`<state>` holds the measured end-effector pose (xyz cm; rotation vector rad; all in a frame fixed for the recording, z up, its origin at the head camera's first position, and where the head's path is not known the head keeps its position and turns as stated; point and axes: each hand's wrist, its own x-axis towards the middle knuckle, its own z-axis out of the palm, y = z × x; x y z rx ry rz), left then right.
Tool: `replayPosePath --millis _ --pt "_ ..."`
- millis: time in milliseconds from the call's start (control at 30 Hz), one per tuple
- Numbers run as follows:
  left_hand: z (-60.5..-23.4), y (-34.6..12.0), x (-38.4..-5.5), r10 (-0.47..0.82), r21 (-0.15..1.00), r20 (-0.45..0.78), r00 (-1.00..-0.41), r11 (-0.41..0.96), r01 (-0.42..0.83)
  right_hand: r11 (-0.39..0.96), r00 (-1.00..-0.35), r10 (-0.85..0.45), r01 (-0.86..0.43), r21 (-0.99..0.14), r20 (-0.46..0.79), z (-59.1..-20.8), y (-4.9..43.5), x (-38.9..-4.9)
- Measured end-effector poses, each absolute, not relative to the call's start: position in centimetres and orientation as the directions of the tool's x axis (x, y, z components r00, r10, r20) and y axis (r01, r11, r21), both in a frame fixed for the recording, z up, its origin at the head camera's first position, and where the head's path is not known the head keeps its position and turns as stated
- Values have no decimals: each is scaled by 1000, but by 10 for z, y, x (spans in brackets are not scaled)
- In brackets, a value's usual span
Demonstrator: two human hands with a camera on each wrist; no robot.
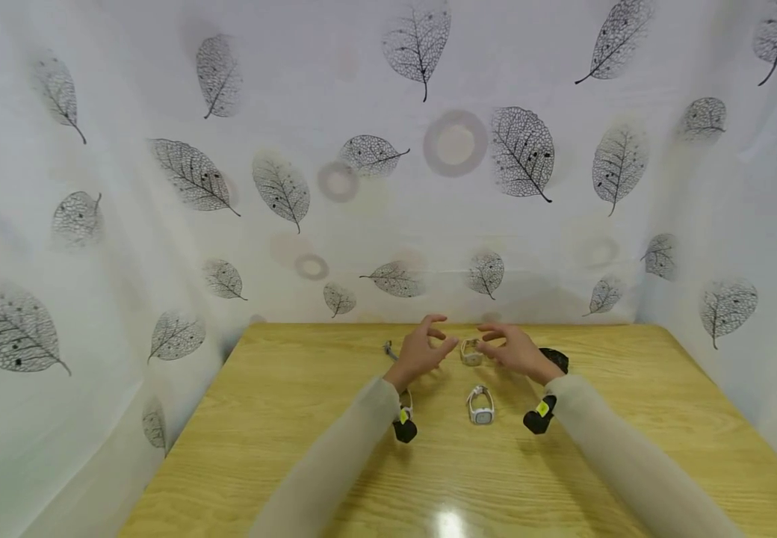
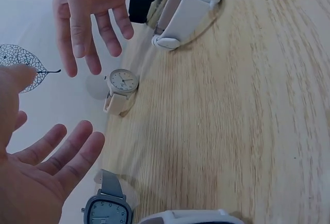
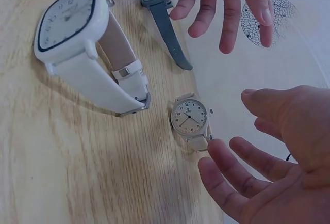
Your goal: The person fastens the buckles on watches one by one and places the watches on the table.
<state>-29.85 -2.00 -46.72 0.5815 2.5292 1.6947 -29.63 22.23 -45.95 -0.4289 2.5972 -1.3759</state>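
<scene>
At the back of the table, a cream round-faced wristwatch (image 1: pixel 471 353) stands on its looped strap between the two hands. My left hand (image 1: pixel 422 350) hovers to its left, fingers spread and relaxed, holding nothing. On the other side is my right hand (image 1: pixel 512 350), also with loose fingers; its fingertips come close beside the watch in the right wrist view. A white square-faced wristwatch (image 3: pixel 67 17) lies nearer the person, its strap buckled into a loop. Behind the left hand is a grey wristwatch (image 2: pixel 108 208) with a squarish dial.
Another white watch (image 1: pixel 407 402) sits partly hidden below the left wrist. A black watch (image 1: pixel 554 360) is behind the right wrist. Dark wrist cameras (image 1: pixel 539 415) hang under both sleeves. A leaf-patterned curtain (image 1: pixel 456 224) rises at the wooden table's (image 1: pixel 281 418) back edge and sides.
</scene>
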Motion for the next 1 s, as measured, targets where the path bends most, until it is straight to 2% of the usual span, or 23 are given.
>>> replayPosePath --millis 333,600,800,1000 --pt "-472 -25 -295 337 898 202 -919 311 311 519 -947 -319 -216 -827 47 -458 214 -291" --pt "-471 -40 -294 275 881 256 -927 328 341 490 -934 -345 -265 -830 95 -453 196 -289" --pt "-469 -57 -292 235 852 274 -932 390 349 413 -922 -375 -255 -875 92 -453 177 -292" --pt "-471 -74 -291 200 843 277 -940 420 337 409 -925 -378 -216 -886 51 -457 162 -297"
